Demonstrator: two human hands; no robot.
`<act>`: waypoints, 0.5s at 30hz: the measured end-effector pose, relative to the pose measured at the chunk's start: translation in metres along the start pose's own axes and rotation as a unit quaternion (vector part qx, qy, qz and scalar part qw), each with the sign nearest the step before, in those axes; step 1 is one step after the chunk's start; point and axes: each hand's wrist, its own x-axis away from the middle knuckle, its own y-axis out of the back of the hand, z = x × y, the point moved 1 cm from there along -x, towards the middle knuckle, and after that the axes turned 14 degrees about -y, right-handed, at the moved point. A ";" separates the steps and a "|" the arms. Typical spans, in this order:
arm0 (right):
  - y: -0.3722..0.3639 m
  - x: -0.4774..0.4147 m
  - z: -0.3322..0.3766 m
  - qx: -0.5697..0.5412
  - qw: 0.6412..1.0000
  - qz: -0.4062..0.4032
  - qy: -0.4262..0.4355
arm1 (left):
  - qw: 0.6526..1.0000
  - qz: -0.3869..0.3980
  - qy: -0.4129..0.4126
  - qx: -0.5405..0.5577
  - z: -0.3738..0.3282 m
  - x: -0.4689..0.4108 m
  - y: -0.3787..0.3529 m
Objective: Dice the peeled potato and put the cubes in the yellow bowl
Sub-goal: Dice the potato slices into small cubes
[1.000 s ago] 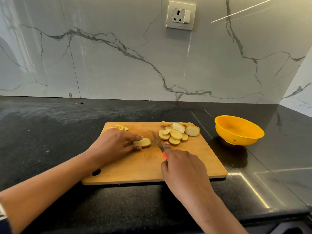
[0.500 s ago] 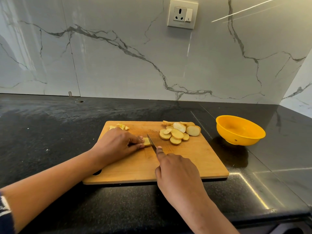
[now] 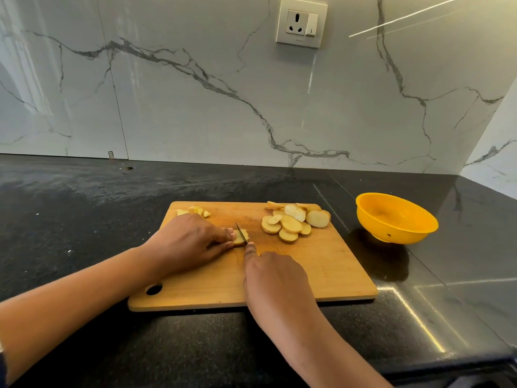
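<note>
A wooden cutting board lies on the black counter. My left hand pinches a potato slice flat on the board. My right hand grips a knife, forefinger along its back; the blade stands in the slice, close to my left fingertips. A pile of several round potato slices lies at the board's far right. A few small cut pieces sit at the far left corner. The yellow bowl stands to the right of the board, with nothing in it.
The black stone counter runs to a marble wall behind and a side wall at right. A wall socket sits above. The counter's front edge is near at lower right.
My right hand has brought the knife leftward from beside the slice onto it, so the blade now cuts through the piece my left hand holds. The left hand has barely moved.
</note>
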 end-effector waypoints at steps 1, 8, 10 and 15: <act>0.002 -0.002 0.000 -0.003 1.000 0.001 0.002 | 1.000 -0.006 0.002 -0.003 0.000 0.000 -0.001; 0.000 0.030 -0.012 -0.013 1.000 -0.008 0.006 | 1.000 -0.001 0.026 -0.014 -0.002 0.000 -0.004; 0.000 0.034 -0.016 -0.029 0.999 -0.027 0.008 | 0.999 -0.004 0.032 0.003 -0.003 0.002 -0.002; -0.001 0.031 -0.021 -0.078 0.996 -0.047 -0.005 | 0.999 -0.030 0.020 -0.001 -0.001 0.012 0.000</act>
